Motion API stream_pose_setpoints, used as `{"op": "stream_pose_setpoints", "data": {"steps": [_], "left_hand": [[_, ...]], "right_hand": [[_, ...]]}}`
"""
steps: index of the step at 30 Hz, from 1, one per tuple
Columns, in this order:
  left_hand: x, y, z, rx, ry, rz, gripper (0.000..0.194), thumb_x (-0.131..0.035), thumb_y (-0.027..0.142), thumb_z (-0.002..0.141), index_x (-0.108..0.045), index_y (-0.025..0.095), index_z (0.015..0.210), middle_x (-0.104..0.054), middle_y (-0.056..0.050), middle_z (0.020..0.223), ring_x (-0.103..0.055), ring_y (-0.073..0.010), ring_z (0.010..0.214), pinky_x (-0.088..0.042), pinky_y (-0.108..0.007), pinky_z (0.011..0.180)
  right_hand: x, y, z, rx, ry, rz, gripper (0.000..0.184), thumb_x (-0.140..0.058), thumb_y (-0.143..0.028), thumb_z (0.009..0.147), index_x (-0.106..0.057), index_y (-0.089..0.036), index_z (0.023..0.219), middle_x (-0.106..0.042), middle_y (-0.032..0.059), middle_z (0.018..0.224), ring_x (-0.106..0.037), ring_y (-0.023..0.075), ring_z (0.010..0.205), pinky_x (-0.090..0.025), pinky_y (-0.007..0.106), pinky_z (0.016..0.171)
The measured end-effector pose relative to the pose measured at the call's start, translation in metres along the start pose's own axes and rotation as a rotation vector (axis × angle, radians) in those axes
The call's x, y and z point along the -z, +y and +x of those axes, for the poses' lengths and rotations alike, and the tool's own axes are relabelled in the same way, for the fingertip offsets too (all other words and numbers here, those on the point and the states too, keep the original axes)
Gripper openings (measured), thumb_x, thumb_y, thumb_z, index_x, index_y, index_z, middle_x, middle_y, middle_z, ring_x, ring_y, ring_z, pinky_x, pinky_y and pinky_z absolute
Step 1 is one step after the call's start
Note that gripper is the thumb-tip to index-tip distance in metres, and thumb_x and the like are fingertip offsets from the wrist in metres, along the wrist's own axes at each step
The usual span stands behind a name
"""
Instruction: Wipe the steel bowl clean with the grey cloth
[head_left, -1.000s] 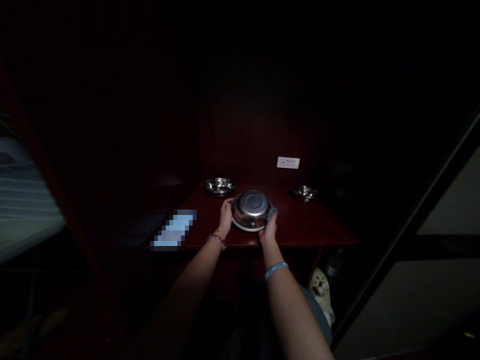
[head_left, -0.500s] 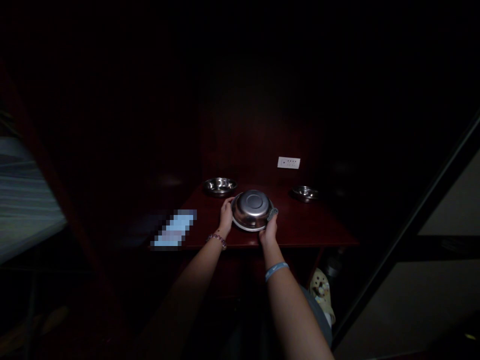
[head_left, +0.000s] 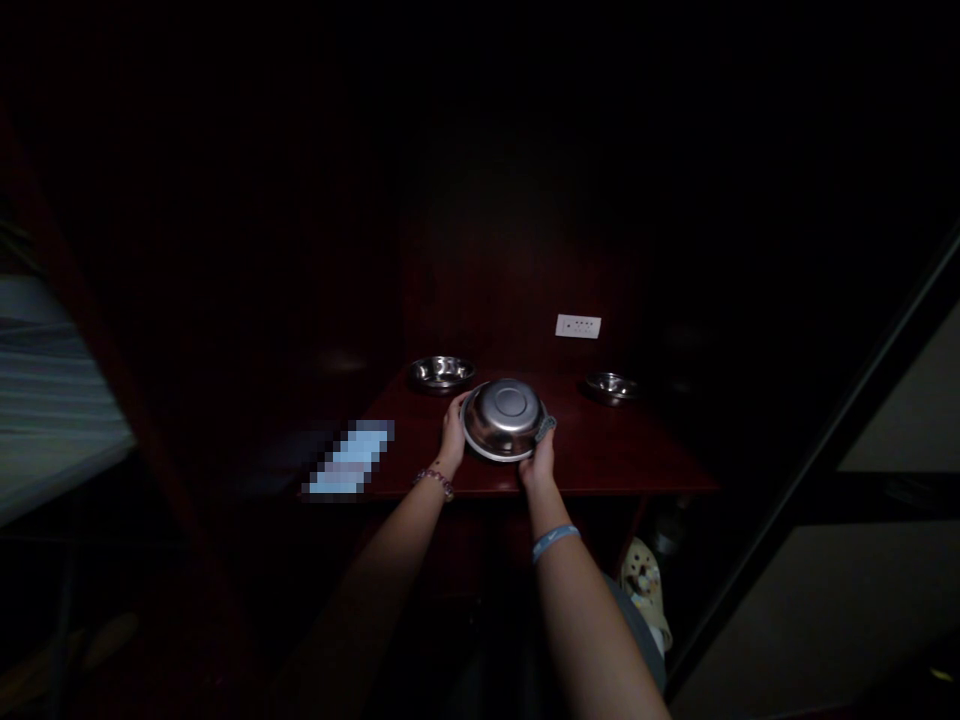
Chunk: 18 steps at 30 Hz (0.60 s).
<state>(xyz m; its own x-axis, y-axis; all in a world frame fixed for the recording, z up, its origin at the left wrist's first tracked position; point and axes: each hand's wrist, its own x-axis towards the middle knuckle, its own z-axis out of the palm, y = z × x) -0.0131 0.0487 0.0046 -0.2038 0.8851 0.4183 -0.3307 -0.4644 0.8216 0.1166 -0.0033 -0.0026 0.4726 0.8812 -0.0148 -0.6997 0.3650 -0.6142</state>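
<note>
A shiny metal bowl is held bottom up over the dark red desk, its rounded base facing me. My left hand grips its left edge, with a beaded bracelet at the wrist. On the right edge, my right hand is closed round the rim, a blue band on that wrist. A small grey cloth sits between the right fingers and the bowl. Most of the fingertips are hidden by the bowl. Behind it stand another metal bowl at the left and a smaller one at the right, both upright.
A white socket panel is on the back wall. A blurred-out bright rectangle lies at the left of the desk. Below the desk's right side a cream clog shows. The surroundings are very dark.
Almost nothing differs. Both hands keep the overturned bowl in nearly the same place, and the whole view has shifted very slightly.
</note>
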Motion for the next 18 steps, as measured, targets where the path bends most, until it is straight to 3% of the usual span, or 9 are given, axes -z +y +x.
{"op": "stream_pose_setpoints", "data": {"steps": [6,9,13,18], "left_hand": [[-0.0009,-0.0027,0.0021,0.063,-0.039,-0.081,0.044,-0.046,0.044,0.085,-0.068,0.016,0.110,-0.070,-0.010,0.119,-0.061,-0.0255,0.117,-0.042,-0.044,0.107],[0.0001,-0.0040,0.0033,0.109,-0.040,-0.099,0.043,-0.050,0.043,0.083,-0.070,0.015,0.108,-0.070,-0.011,0.117,-0.061,-0.0265,0.116,-0.043,-0.045,0.106],[0.0003,-0.0046,0.0024,0.053,-0.057,-0.075,0.039,-0.059,0.040,0.080,-0.070,0.014,0.108,-0.068,-0.011,0.122,-0.060,-0.0256,0.118,-0.039,-0.044,0.110],[0.0012,-0.0085,0.0023,-0.007,-0.091,-0.044,0.039,-0.058,0.039,0.083,-0.069,0.016,0.111,-0.066,-0.011,0.126,-0.060,-0.0248,0.118,-0.038,-0.045,0.111]], "right_hand": [[0.0003,-0.0001,0.0011,-0.034,0.045,0.031,0.040,-0.044,-0.048,0.093,-0.068,-0.020,0.108,-0.075,0.0028,0.108,-0.070,0.0135,0.100,-0.054,0.035,0.095],[0.0006,0.0001,0.0004,-0.031,0.003,0.033,0.041,-0.041,-0.049,0.094,-0.067,-0.021,0.108,-0.075,0.0030,0.108,-0.069,0.0135,0.100,-0.054,0.036,0.093],[0.0002,-0.0005,-0.0014,-0.019,-0.016,0.032,0.043,-0.039,-0.049,0.094,-0.065,-0.020,0.112,-0.074,0.0056,0.112,-0.069,0.0142,0.102,-0.054,0.037,0.093],[0.0000,-0.0014,0.0005,-0.045,-0.028,0.012,0.040,-0.043,-0.048,0.094,-0.067,-0.020,0.109,-0.075,0.0036,0.108,-0.070,0.0141,0.101,-0.054,0.036,0.095]]}}
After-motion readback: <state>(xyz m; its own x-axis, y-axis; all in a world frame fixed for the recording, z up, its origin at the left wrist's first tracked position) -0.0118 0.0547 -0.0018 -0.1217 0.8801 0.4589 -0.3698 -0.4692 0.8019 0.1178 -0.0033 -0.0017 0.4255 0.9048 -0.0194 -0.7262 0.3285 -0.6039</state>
